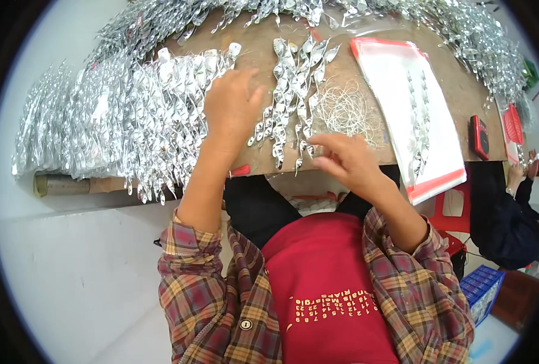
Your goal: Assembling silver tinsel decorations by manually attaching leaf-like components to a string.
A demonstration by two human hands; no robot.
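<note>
As the person sits at the worktop (250,42), the right hand (318,151) hangs over its near edge, thumb and forefinger apart, fingertips close by the lower ends of some loose silver strips (283,91). Cannot tell whether it touches them. Strips lie on the worktop between the two hands, twisted along their length, running roughly away from the person.

Left hand (254,86): back turned up, thumb and forefinger apart, other fingers hidden; cannot tell whether anything is pinched beneath. It sits at the right side of a broad bank of silver twists (160,109), laid in rows, ends drooping over the worktop's near edge. Small red object (240,171) at that edge, near the left wrist.

Just right of the loose strips, a tangle of pale string (345,109). Next, red-edged plastic bags (391,103) in a slanting stack, overhanging the near edge, with two more strips showing within their outline. Beyond, a small red device (480,138).

Shiny garland (469,36) heaped along the far side. Farther right: another person in dark clothes (509,227), a red stool (454,212), a blue crate (482,291).
</note>
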